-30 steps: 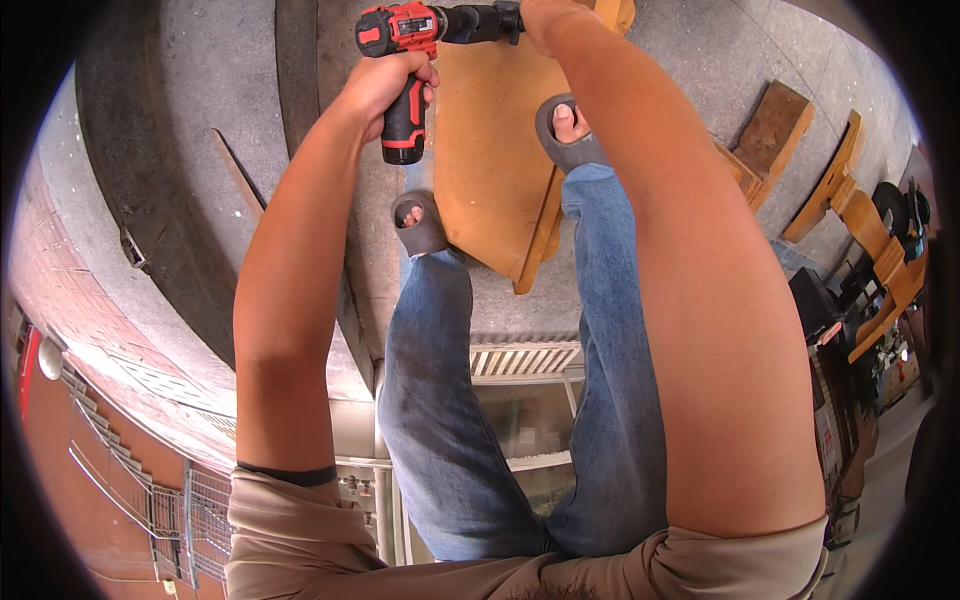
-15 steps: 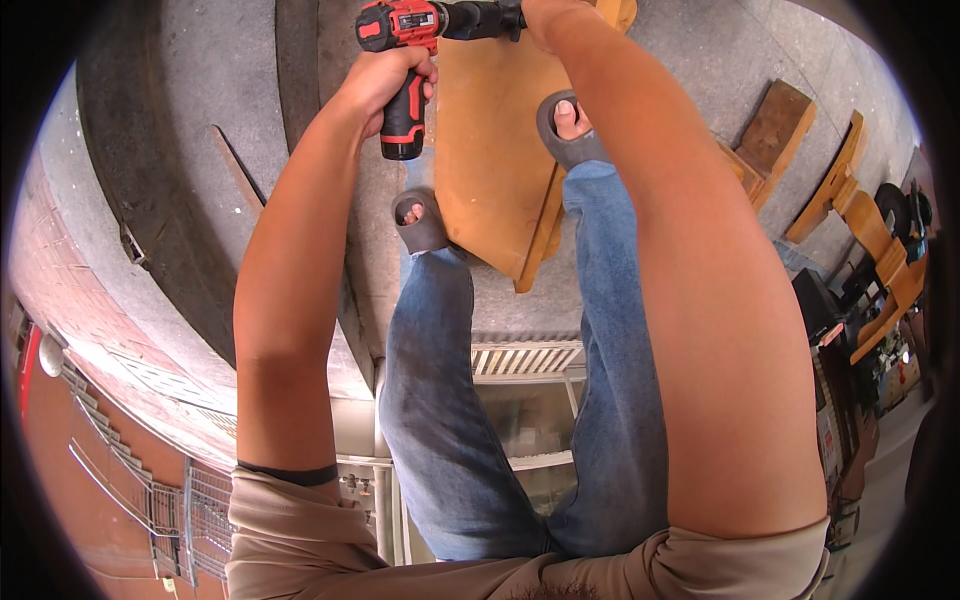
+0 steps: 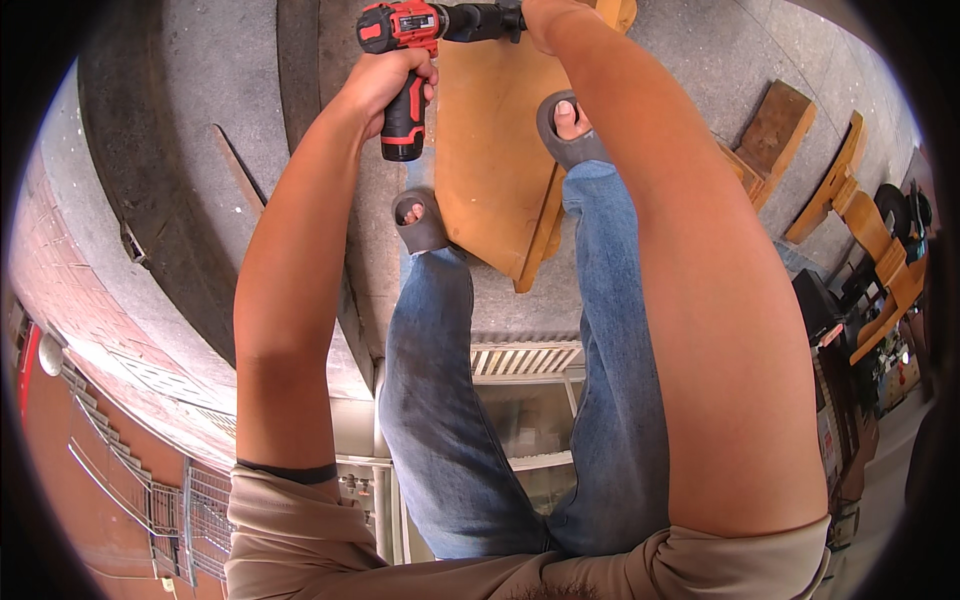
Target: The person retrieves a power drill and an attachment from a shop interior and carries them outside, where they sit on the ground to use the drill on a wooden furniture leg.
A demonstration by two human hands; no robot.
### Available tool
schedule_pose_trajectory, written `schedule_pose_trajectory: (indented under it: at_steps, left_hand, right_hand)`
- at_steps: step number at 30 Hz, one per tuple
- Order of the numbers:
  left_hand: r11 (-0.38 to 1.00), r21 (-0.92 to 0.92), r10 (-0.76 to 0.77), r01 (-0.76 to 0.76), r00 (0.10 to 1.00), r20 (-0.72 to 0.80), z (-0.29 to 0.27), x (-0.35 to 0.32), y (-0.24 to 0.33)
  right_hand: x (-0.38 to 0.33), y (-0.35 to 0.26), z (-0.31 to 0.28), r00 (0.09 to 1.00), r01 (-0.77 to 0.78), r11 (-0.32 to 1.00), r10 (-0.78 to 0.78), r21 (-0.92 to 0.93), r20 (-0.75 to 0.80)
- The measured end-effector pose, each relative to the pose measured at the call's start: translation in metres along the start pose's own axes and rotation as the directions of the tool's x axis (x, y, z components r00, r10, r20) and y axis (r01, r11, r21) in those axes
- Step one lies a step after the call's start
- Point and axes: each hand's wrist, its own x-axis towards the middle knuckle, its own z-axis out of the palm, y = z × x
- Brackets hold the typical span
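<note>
At the top of the view my left hand (image 3: pixel 385 82) is wrapped round the grip of a red and black cordless drill (image 3: pixel 404 28). The drill lies level, its battery base hanging down and a black attachment (image 3: pixel 480 22) on its nose pointing right. My right hand (image 3: pixel 545 22) is at the far end of that attachment, cut off by the top edge, so its fingers do not show. Below the drill, a yellow-brown wooden panel (image 3: pixel 490 170) lies on the floor between my feet, its pointed corner toward me.
My sandalled feet (image 3: pixel 420 222) stand on either side of the panel. Dark curved strips (image 3: pixel 150 200) and a thin slat (image 3: pixel 236 165) lie to the left. On the right are a wooden block (image 3: pixel 778 130), curved wooden pieces (image 3: pixel 868 235) and dark clutter.
</note>
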Motion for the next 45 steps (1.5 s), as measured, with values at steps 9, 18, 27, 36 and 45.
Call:
schedule_pose_trajectory:
  at_steps: [9,18,27,36,45]
  left_hand:
    - [1.000,-0.017,-0.005,0.005,1.000,-0.024,0.002,-0.002,-0.001]
    - [0.997,0.059,-0.045,0.045,0.999,0.004,0.000,0.006,0.015]
    - [0.999,0.045,0.009,-0.009,1.000,0.011,-0.002,0.000,0.012]
    - [0.999,0.035,-0.001,0.000,1.000,0.018,-0.006,0.009,0.004]
    - [0.999,0.033,-0.036,0.036,0.999,0.004,-0.005,0.006,0.006]
  right_hand:
    - [0.000,0.001,0.001,1.000,-0.002,1.000,0.002,-0.024,0.004]
    - [0.005,0.003,0.005,0.999,0.010,1.000,-0.010,-0.022,-0.036]
    - [0.005,0.001,0.003,1.000,0.011,1.000,-0.012,-0.021,-0.027]
    - [0.017,0.007,0.011,0.998,0.007,1.000,-0.008,-0.020,-0.058]
    - [-0.002,0.000,-0.001,1.000,0.011,1.000,-0.011,0.003,-0.015]
